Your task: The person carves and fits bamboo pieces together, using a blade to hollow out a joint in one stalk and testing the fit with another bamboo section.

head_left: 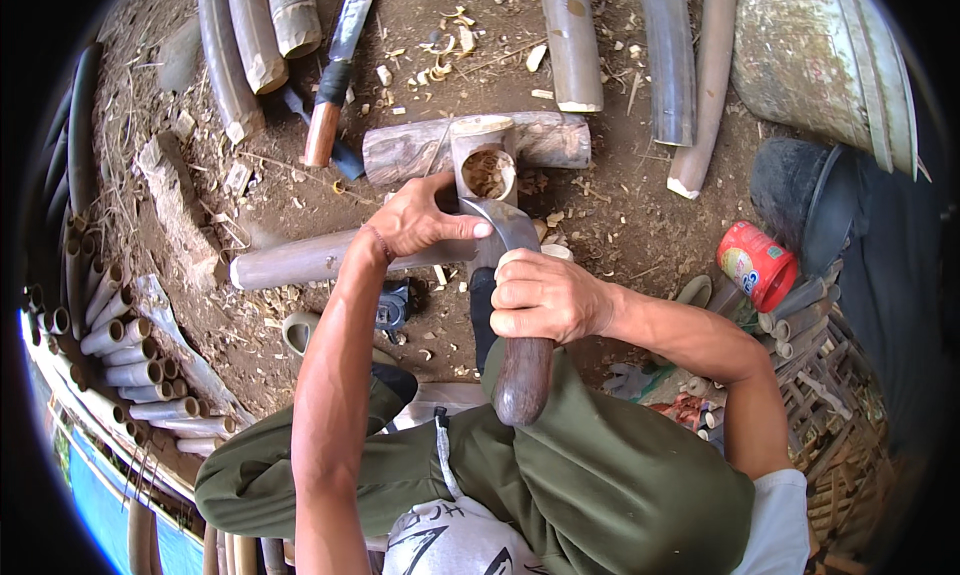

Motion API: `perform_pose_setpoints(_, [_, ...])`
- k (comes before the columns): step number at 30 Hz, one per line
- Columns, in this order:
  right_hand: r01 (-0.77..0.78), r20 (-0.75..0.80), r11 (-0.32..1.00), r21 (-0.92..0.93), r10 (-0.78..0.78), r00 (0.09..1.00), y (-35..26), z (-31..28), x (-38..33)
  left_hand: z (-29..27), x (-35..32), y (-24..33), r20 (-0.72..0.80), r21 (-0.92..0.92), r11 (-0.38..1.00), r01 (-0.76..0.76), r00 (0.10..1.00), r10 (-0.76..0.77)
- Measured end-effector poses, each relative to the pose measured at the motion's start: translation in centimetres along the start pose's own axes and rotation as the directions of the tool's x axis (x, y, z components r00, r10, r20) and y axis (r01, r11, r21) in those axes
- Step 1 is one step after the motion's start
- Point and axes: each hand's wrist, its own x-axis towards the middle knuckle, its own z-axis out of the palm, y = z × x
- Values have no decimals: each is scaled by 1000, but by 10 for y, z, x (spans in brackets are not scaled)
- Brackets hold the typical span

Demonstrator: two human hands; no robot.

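Note:
A bamboo piece with a round opening leans on a short log in front of me, and pale shavings lie in its opening. My left hand is closed round its left side, with the thumb stretched to the right against the blade. My right hand grips a curved knife by its thick dark wooden handle, whose butt end points back toward my lap. The knife's curved blade rests at the near edge of the opening. Its tip is hard to make out.
Beneath the bamboo piece lies the log. A bamboo pole lies left of my hands, near a tape measure. A long knife lies farther off. Buckets and a red container stand right; cut bamboo is stacked left.

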Motion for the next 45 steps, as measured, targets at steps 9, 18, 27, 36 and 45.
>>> perform_pose_setpoints(9, [105, 86, 989, -103, -97, 992, 24, 15, -6, 2, 1, -8, -40, -70, 998, 5, 999, -8])
perform_pose_setpoints(18, [180, 194, 958, -225, -137, 971, 45, 14, -17, 7, 1, 3, -106, -8, 997, 79, 991, -79])
perform_pose_setpoints(27, [-132, -505, 623, 771, 724, 470, 43, -54, 50, 14, 6, 6, -201, 11, 992, 123, 972, -119])
perform_pose_setpoints(36, [-274, -444, 585, 763, 783, 436, 62, -47, 55, 24, 15, 7, -354, 116, 940, 322, 897, -264])
perform_pose_setpoints(45, [-386, -351, 645, 660, 718, 601, 42, -59, 71, 4, 11, -3, 65, 118, 991, 63, 995, -71])
